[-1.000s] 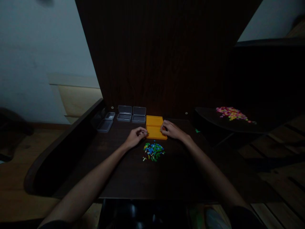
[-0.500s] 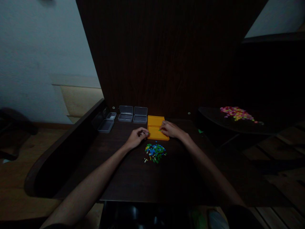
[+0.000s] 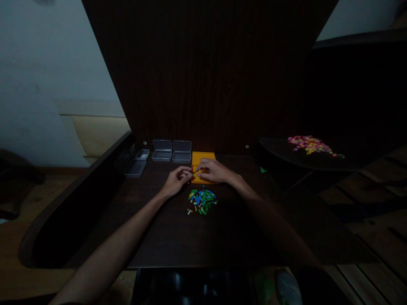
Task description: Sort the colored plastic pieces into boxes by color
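Observation:
An orange square plate (image 3: 203, 157) lies flat on the dark wooden table (image 3: 178, 228), near its far edge. My left hand (image 3: 175, 179) rests at the plate's left edge with its fingers curled in a pinch. My right hand (image 3: 213, 171) lies over the plate, fingertips pressed together near the left hand's. What either pinch holds is too small and dark to make out. Just in front of the plate sits a small heap of blue, green and white bits (image 3: 201, 201).
Two clear plastic boxes (image 3: 171, 151) stand left of the plate, and two more (image 3: 137, 162) lie further left. A dark round side surface (image 3: 286, 157) on the right carries a pile of pink and yellow bits (image 3: 309, 145). A dark panel rises behind the table.
My right hand has slid left across the orange plate until its fingertips meet the left hand's. The left hand has stayed at the plate's edge. The view has shifted slightly.

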Demonstrator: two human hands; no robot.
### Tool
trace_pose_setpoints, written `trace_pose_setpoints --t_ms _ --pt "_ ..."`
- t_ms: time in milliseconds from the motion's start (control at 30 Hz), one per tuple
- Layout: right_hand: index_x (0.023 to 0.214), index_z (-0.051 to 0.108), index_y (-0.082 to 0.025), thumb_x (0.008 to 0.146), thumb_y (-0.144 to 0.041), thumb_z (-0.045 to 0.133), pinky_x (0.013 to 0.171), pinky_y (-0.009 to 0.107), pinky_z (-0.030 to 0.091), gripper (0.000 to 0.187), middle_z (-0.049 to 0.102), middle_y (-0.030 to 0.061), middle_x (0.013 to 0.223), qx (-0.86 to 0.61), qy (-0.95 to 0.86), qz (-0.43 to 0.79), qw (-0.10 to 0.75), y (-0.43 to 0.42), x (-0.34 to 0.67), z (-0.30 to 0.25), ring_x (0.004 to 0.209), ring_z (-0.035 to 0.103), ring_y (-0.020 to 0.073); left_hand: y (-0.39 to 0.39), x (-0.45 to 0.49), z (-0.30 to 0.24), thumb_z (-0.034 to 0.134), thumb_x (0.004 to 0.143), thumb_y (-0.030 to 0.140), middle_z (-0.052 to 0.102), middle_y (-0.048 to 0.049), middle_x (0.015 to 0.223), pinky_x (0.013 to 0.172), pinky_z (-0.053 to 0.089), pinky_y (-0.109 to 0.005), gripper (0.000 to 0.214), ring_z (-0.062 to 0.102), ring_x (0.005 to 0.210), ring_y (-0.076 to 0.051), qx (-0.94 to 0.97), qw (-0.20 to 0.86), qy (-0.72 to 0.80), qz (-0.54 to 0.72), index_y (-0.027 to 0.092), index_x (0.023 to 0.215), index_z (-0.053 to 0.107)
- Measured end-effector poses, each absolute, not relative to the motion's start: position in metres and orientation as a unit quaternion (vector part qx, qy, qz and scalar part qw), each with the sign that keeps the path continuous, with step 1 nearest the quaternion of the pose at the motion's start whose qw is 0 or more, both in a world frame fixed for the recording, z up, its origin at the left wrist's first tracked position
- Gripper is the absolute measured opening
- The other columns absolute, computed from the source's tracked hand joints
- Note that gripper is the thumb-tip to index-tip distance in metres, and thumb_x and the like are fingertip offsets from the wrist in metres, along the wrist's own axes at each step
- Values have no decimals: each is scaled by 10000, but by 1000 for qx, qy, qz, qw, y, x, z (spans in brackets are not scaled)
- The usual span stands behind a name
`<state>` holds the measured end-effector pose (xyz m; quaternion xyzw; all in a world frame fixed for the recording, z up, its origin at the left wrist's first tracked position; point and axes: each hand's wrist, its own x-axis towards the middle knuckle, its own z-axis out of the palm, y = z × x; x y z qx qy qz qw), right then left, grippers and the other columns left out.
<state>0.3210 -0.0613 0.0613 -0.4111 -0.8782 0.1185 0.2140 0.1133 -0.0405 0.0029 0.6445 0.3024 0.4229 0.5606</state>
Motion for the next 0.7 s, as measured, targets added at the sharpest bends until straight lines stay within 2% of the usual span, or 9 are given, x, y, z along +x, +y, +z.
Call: trace_pose_setpoints --t_ms 333,500,700 --pt "951 699 -174 881 -236 588 666 242 367 145 607 44 885 -417 -884 67 200 -67 305 54 774 541 141 -42 112 5 764 657 436 590 16 700 582 453 -222 396 563 611 -96 653 543 315 423 153 840 555" --pt "923 695 -176 890 -247 575 676 243 379 144 618 48 898 -417 -884 74 200 -67 306 56 781 552 143 -43 112 5 743 674 434 591 7 732 617 452 -232 380 563 655 -106 664 534 314 419 161 858 554" --pt "889 694 -167 845 -199 588 641 233 358 119 615 40 872 -481 -859 54 165 -59 321 52 746 544 134 -46 108 6 658 753 312 575 -6 718 605 404 -223 183 482 632 -95 758 470 285 351 142 802 611"
